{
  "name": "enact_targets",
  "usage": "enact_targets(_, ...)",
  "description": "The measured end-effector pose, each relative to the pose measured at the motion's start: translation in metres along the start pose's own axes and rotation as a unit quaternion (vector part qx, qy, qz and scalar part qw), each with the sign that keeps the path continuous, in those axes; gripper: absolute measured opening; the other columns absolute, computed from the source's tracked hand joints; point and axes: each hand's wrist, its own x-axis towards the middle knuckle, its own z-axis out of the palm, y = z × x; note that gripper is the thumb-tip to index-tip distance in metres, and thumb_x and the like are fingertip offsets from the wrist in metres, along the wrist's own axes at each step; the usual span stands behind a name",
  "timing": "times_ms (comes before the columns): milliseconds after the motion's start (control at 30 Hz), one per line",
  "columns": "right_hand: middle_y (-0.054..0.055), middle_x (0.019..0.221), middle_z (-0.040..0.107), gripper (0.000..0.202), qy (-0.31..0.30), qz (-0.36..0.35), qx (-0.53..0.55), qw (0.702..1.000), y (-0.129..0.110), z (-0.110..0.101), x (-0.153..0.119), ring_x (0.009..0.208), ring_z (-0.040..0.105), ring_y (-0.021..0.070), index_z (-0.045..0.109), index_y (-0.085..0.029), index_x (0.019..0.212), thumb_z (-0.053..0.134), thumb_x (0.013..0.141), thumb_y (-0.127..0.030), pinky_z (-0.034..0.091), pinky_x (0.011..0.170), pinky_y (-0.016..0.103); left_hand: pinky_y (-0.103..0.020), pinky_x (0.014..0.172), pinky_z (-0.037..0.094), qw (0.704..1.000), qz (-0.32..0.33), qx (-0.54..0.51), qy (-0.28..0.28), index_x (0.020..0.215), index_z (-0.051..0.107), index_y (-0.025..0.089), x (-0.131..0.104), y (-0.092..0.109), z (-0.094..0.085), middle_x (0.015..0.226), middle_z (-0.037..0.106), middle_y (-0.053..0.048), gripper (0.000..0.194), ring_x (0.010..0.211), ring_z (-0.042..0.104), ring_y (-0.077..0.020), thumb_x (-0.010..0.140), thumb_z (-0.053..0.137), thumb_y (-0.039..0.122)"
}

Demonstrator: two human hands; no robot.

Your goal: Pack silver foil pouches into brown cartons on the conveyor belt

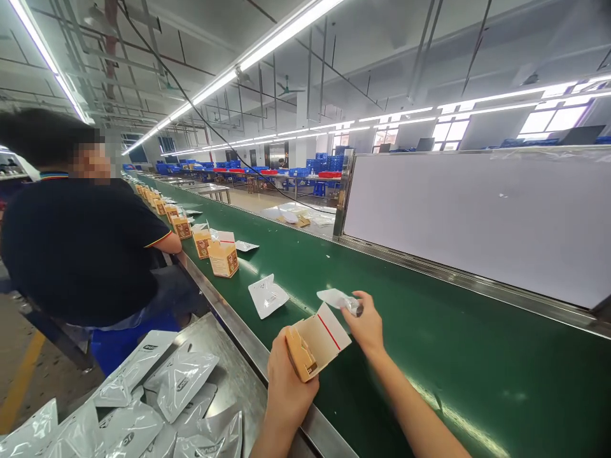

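My left hand (286, 381) grips a small tan carton (315, 346), held on its side with its flap open toward the belt. Just beyond it, my right hand (365, 324) pinches a small white packet (337, 298) at the carton's open mouth. Both hands hover over the near edge of the green conveyor belt (429, 331). One flat white packet (267, 296) lies on the belt to the left of the carton.
Several silvery pouches (143, 407) are heaped on the steel side table at lower left. A seated person in a dark shirt (81, 248) works upstream. Several tan cartons (223, 257) stand along the belt. A white panel (477, 216) borders the far side.
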Motion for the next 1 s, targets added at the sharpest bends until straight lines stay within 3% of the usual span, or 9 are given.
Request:
enact_targets(167,0.005,0.101,0.057,0.015,0.11,-0.011,0.045,0.993,-0.045,-0.098,0.006,0.078,0.057,0.015,0.061,-0.022,0.097,0.067,0.084,-0.027,0.045,0.052,0.023,-0.057,0.102,0.037,0.992,0.056,0.112,-0.001,0.132,0.036,0.021,-0.02,-0.002,0.005,0.127,0.052,-0.015,0.071,0.119,0.05,-0.0335,0.067,0.065,0.022)
enact_targets(233,0.005,0.103,0.054,0.017,0.109,-0.115,0.046,0.986,-0.068,-0.131,0.003,0.084,0.055,0.0159,0.063,-0.023,0.093,0.069,0.081,-0.014,0.046,0.058,0.025,-0.058,0.103,0.036,0.987,0.087,0.132,0.015,0.132,0.035,0.022,-0.023,0.0,0.008,0.126,0.053,-0.015,0.07,0.118,0.051,-0.0336,0.069,0.067,0.025)
enact_targets(333,0.006,0.1,0.053,0.026,0.016,-0.304,0.021,0.952,-0.088,-0.152,-0.007,0.091,0.055,0.0188,0.064,-0.02,0.096,0.058,0.081,0.002,0.051,0.072,0.03,-0.058,0.102,0.035,0.983,0.116,0.138,0.044,0.128,0.039,0.022,-0.026,0.005,0.011,0.122,0.056,-0.015,0.067,0.115,0.053,-0.0338,0.069,0.069,0.028)
enact_targets(500,0.007,0.079,0.057,0.026,-0.198,-0.415,0.006,0.888,-0.089,-0.135,-0.025,0.081,0.053,0.0218,0.063,-0.011,0.085,0.04,0.087,0.0,0.05,0.063,0.032,-0.052,0.099,0.041,0.98,0.143,0.126,0.049,0.13,0.038,0.023,-0.03,0.008,0.011,0.12,0.058,-0.012,0.061,0.112,0.056,-0.0297,0.074,0.062,0.023)
enact_targets(600,0.007,0.091,0.059,0.017,-0.345,-0.334,0.035,0.876,-0.092,-0.128,-0.028,0.085,0.053,0.0212,0.061,-0.013,0.09,0.054,0.078,-0.005,0.052,0.073,0.033,-0.05,0.098,0.043,0.982,0.13,0.13,0.045,0.128,0.04,0.021,-0.029,0.008,0.011,0.121,0.057,-0.012,0.056,0.113,0.055,-0.0293,0.075,0.058,0.02)
enact_targets(700,0.007,0.1,0.06,0.033,-0.448,-0.231,0.064,0.861,-0.102,-0.123,-0.023,0.093,0.054,0.022,0.059,-0.014,0.097,0.065,0.065,-0.013,0.049,0.09,0.037,-0.05,0.096,0.044,0.982,0.122,0.138,0.031,0.127,0.041,0.019,-0.028,0.009,0.009,0.119,0.058,-0.013,0.055,0.111,0.056,-0.0296,0.074,0.058,0.02)
enact_targets(800,0.002,0.085,0.061,0.019,-0.541,-0.233,0.036,0.807,-0.108,-0.105,-0.015,0.081,0.054,0.0188,0.056,-0.016,0.079,0.067,0.063,-0.014,0.049,0.086,0.034,-0.05,0.101,0.041,0.975,0.182,0.124,-0.024,0.128,0.042,0.023,-0.029,0.011,0.008,0.124,0.057,-0.01,0.057,0.116,0.054,-0.0286,0.074,0.056,0.015)
enact_targets(900,-0.004,0.064,0.054,0.027,-0.603,-0.275,0.038,0.747,-0.108,-0.079,-0.01,0.067,0.051,0.0145,0.045,-0.018,0.057,0.072,0.058,-0.015,0.048,0.074,0.027,-0.05,0.103,0.04,0.971,0.211,0.1,-0.044,0.13,0.043,0.025,-0.03,0.01,0.005,0.129,0.056,-0.009,0.061,0.12,0.051,-0.0291,0.072,0.055,0.01)
enact_targets(1000,-0.004,0.064,0.056,0.023,-0.595,-0.259,0.029,0.76,-0.114,-0.07,-0.009,0.065,0.053,0.0147,0.048,-0.018,0.059,0.071,0.06,-0.016,0.048,0.069,0.027,-0.05,0.104,0.038,0.985,0.148,0.081,-0.027,0.129,0.045,0.025,-0.031,0.008,0.004,0.127,0.057,-0.011,0.059,0.12,0.051,-0.0315,0.072,0.058,0.012)
